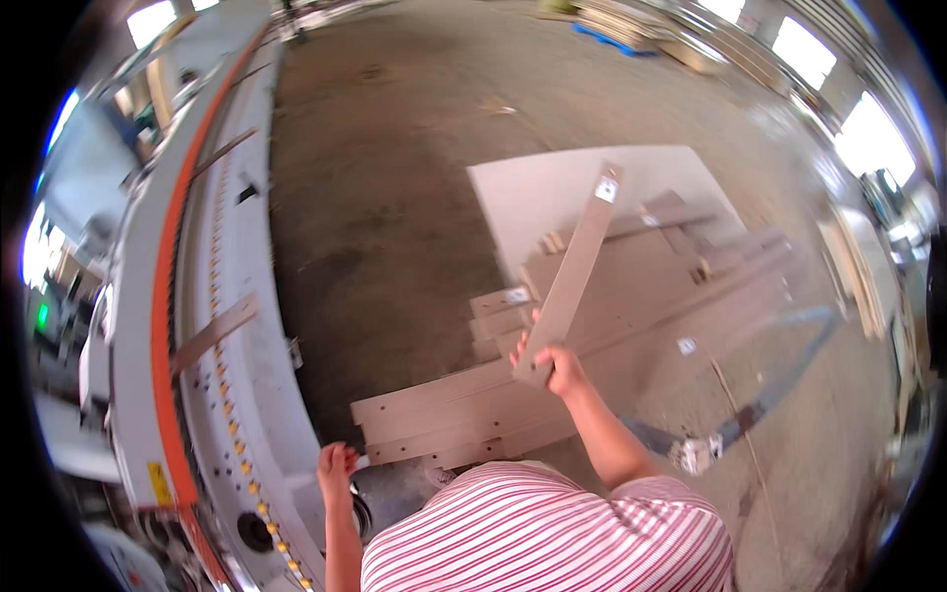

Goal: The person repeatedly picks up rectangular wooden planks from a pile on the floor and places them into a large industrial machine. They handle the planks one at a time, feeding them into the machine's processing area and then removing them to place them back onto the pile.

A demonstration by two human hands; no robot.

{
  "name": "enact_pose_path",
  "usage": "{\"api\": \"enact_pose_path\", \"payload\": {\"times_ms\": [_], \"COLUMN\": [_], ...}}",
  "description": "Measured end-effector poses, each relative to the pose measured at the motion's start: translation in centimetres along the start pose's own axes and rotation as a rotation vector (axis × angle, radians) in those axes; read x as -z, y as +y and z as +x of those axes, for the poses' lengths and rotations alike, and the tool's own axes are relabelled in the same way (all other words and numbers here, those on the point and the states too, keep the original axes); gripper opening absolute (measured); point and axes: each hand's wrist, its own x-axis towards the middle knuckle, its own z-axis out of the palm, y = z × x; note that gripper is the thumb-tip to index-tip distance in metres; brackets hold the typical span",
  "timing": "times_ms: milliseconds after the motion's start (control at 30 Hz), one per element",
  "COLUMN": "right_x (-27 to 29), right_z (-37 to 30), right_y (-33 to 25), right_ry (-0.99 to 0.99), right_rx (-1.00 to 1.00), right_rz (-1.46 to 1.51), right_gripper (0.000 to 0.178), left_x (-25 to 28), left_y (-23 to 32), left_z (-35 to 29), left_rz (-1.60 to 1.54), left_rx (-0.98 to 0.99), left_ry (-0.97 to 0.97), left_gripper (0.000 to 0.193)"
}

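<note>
My right hand (560, 371) grips the near end of a long, narrow brown board (580, 259). The board slants up and away to the right, with a white label at its far end. At the lower left, beside the machine's edge, my left hand (337, 462) is closed with its fingers curled. A small whitish bit shows next to its fingertips, but what the fingers hold is not clear. Below the raised board lie stacked brown panels (464, 403), some with small dark holes and white labels.
A long machine (258, 395) with an orange strip and yellow rollers runs along the left; brown strips (219, 333) lie across it. A pale sheet (513, 178) lies under the panels' far side. Grey strapping (789, 370) crosses the floor at right. Stacked boards (617, 25) stand far back.
</note>
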Motion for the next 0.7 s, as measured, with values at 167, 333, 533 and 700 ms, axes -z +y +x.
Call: {"api": "enact_pose_path", "payload": {"times_ms": [167,333,533,700], "right_x": [-1.4,-7.7,-11.0,-15.4], "right_z": [-0.9,-2.2,-1.3,-3.2], "right_y": [5.1,11.5,17.1,22.1], "right_ry": [-0.436,-0.723,-0.978,-0.974], "right_rx": [-0.557,-1.002,-1.062,-1.199], "right_rz": [-0.602,-0.947,-1.01,-1.041], "right_gripper": [0.075,0.076,0.05,0.045], "left_x": [-3.0,-2.2,8.4,16.4], "left_y": [6.1,9.6,3.4,2.2], "left_z": [0.2,0.0,-2.1,-3.0], "left_rz": [-0.112,-0.648,-0.903,-0.879], "left_rx": [-0.158,-0.177,-0.17,-0.335], "left_ry": [-0.166,-0.007,0.649,0.865], "left_gripper": [0.035,0.052,0.031,0.018]}}
